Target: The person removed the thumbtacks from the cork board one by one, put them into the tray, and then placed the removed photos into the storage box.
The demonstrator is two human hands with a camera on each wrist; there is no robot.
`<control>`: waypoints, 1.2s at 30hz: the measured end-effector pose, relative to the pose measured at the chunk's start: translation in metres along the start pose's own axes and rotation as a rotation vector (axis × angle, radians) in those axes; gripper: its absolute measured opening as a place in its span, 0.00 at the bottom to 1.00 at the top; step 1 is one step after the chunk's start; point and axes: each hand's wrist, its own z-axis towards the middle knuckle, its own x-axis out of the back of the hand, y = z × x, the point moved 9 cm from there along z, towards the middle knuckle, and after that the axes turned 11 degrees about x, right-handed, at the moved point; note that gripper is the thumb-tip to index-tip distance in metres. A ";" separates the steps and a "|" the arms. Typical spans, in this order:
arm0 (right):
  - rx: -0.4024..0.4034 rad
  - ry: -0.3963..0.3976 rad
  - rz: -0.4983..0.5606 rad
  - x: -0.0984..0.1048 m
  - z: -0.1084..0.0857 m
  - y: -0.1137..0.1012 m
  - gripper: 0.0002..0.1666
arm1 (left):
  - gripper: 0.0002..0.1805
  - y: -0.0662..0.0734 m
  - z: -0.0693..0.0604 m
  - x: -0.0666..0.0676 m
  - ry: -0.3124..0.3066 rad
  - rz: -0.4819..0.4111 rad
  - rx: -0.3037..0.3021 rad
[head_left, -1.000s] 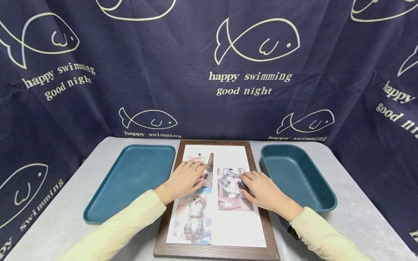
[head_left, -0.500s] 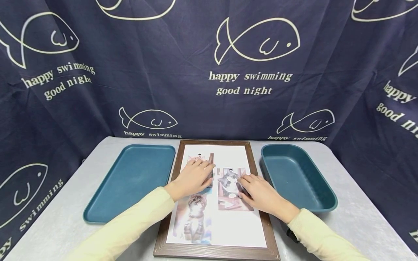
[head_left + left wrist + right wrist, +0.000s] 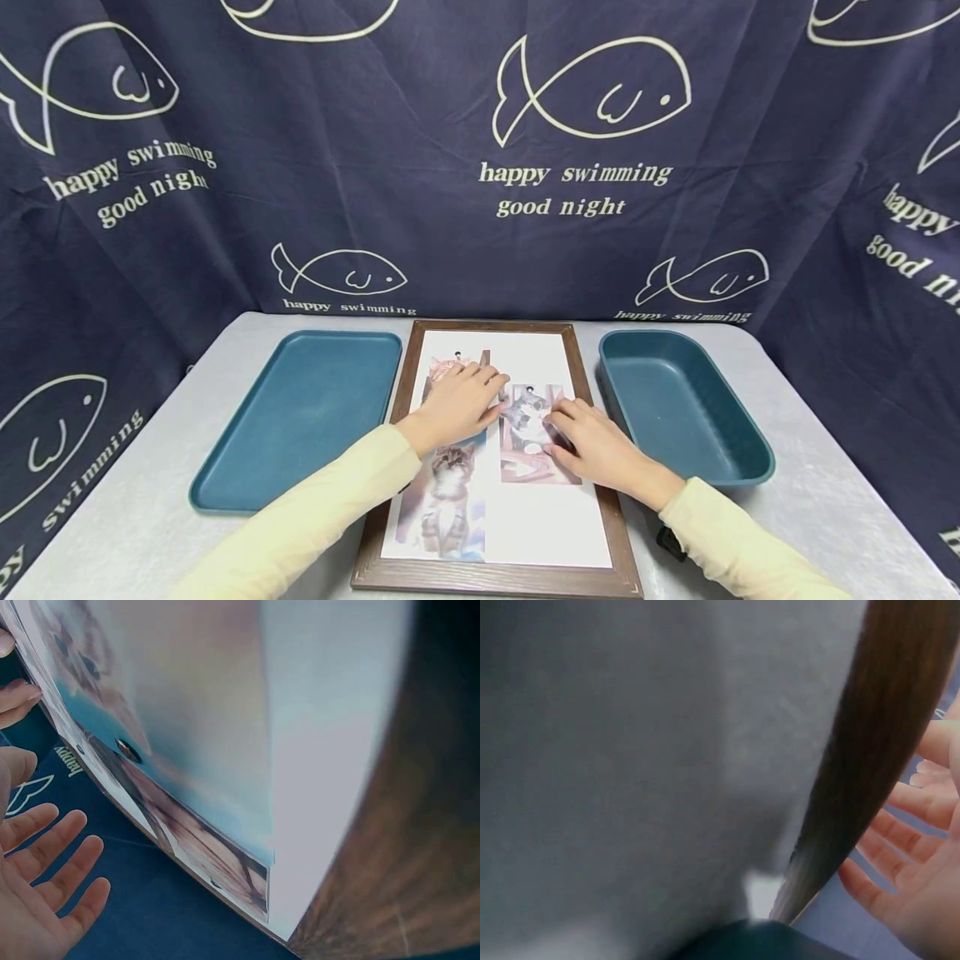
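A brown-framed white board (image 3: 555, 525) lies flat on the table with several cat photos on it. My left hand (image 3: 459, 406) is over the upper left photo (image 3: 444, 367), partly hiding it; its fingertips reach the left edge of the grey cat photo (image 3: 525, 468). On that photo's right side rest the fingertips of my right hand (image 3: 600, 443). Both hands have loosely bent, spread fingers and hold nothing that shows. Below the left hand lies a tabby kitten photo (image 3: 446, 508). Small dark pins show at the tops of the upper left photo and the grey cat photo.
A flat blue tray (image 3: 300, 421) lies left of the board. To the right stands a deeper blue-green bin (image 3: 761, 462), close to my right forearm. A dark blue curtain (image 3: 435, 225) with fish drawings hangs behind the grey table (image 3: 813, 467).
My left hand has slid right across the upper left photo to the grey cat photo's left edge. The right hand has barely shifted, its fingers still on the grey cat photo.
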 end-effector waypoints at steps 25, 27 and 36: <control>-0.093 -0.020 0.113 -0.003 -0.002 0.007 0.17 | 0.16 0.012 0.028 -0.012 -0.074 -0.014 0.007; -0.100 -0.024 0.116 -0.004 -0.002 0.007 0.18 | 0.16 0.012 0.030 -0.014 -0.098 -0.014 0.013; -0.115 -0.033 0.132 -0.005 -0.003 0.008 0.18 | 0.16 0.014 0.038 -0.026 -0.184 -0.059 0.046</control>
